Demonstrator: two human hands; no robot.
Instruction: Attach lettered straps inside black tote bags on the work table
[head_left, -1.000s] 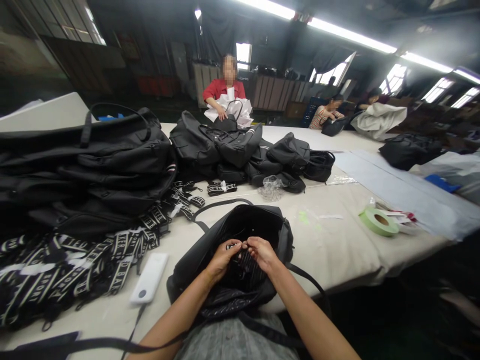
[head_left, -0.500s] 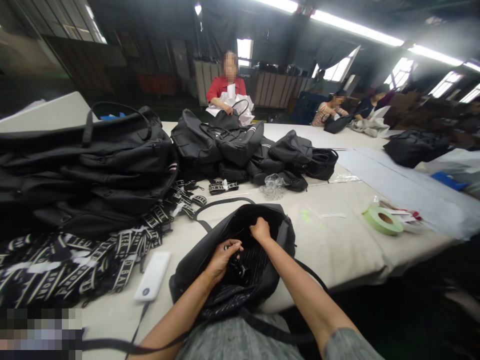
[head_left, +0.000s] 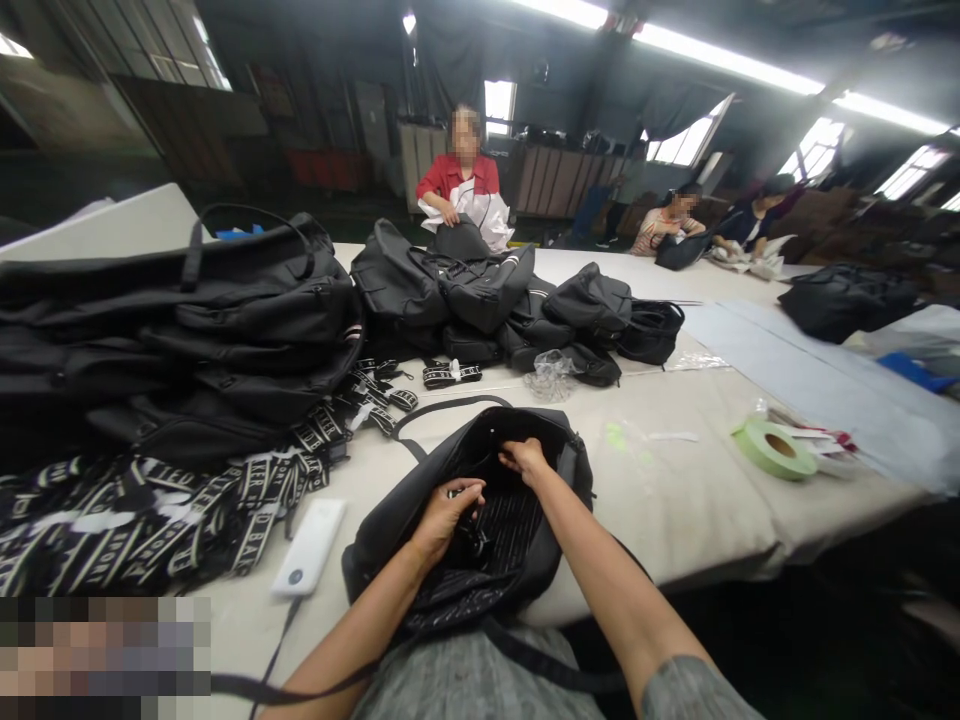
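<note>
A black bag (head_left: 375, 535) lies open on the table in front of me, its patterned dark lining (head_left: 514, 520) showing. Both of my hands reach into its mouth. My left hand (head_left: 442, 520) is closed, thumb against fingers, near the left inner side; a small dark piece shows at the fingers, too unclear to name. Below it, a dark item with a shiny bit sits in the shadow. My right hand (head_left: 529, 460) is closed at the far inner wall, its fingertips bent toward the lining; what they pinch is hidden.
Black bags (head_left: 255, 320) are heaped at the left and back. Lettered straps (head_left: 172, 520) lie in bundles beside a white power bank (head_left: 309, 545) with a cable. Green tape (head_left: 776, 450) lies at right. Across the table, a person in red (head_left: 457, 180) handles a bag; others work farther right.
My right hand's fingers have loosened slightly from a tighter fist at the far inner wall. My left hand stays nearly in place. The view has shifted slightly.
</note>
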